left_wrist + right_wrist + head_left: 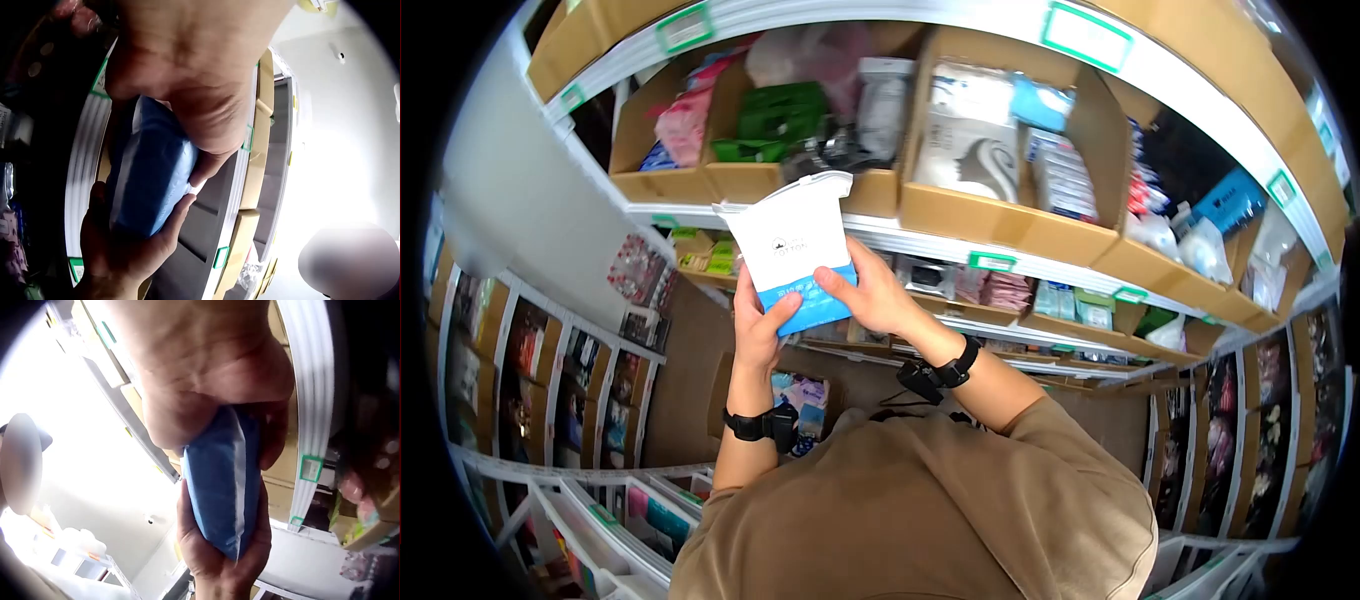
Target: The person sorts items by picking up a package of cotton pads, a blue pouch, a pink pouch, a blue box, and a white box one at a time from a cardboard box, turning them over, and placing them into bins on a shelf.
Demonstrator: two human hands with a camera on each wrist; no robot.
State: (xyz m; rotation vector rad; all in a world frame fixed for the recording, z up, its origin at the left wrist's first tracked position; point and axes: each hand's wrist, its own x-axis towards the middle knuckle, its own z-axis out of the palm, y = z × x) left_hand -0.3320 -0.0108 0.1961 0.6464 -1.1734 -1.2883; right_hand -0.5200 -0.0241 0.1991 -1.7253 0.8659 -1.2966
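A white and blue package (pixel 792 238) with a flat upper flap is held between both hands in front of the shelf. The left hand (pixel 758 325) grips its lower left side, thumb on the blue front. On the lower right side the right hand (pixel 874 290) grips it, thumb also on the front. Both wrist views show the blue underside, in the left wrist view as a blue face (pixel 153 172) and in the right wrist view as a blue face with a white seam (pixel 219 487). Fingers behind the package are partly hidden in the head view.
Cardboard bins on the shelf ahead hold a green package (pixel 778 115), a white package (pixel 968 150) and small packets (pixel 1062 178). A lower shelf (pixel 992 262) runs beneath. A box of packets (pixel 800 400) stands on the floor below the hands. More shelving (pixel 560 360) stands left and right.
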